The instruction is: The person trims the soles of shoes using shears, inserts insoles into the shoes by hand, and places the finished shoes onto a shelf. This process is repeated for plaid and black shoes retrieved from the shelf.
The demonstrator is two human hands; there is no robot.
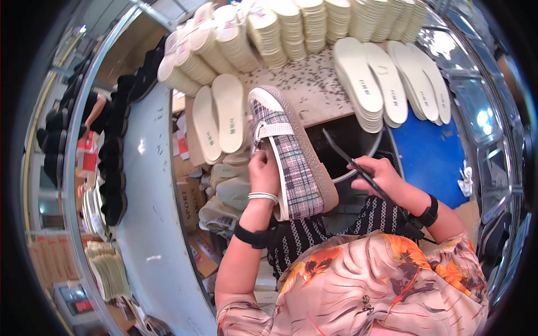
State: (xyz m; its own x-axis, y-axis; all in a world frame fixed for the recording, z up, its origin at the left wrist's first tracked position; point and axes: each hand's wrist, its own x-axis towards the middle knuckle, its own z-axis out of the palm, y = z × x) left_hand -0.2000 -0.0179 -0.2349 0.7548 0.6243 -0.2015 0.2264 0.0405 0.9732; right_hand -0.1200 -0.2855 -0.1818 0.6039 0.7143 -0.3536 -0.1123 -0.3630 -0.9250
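Left hand (264, 171) is gripping the plaid shoe (300, 179) by its opening above the lap (300, 238), probably steadying it. Right hand (384, 178) is clasping a slender dark tool (337, 147), apart from the shoe.

1. A gap is left between the shoe (298, 168) and the right hand (382, 178), but it is partly filled by the stick (338, 147).
2. On the shoe's left side, the way is blocked by the left hand (263, 172) and, higher up, by the left pads (228, 115).
3. Past the shoe's toe, some table (305, 102) is left open, up to the tall stacks (291, 33).
4. Farther right, the way is blocked by the right pads (358, 78).
5. Room is left over the blue board (428, 159), with a scrap (464, 180) near its right edge.
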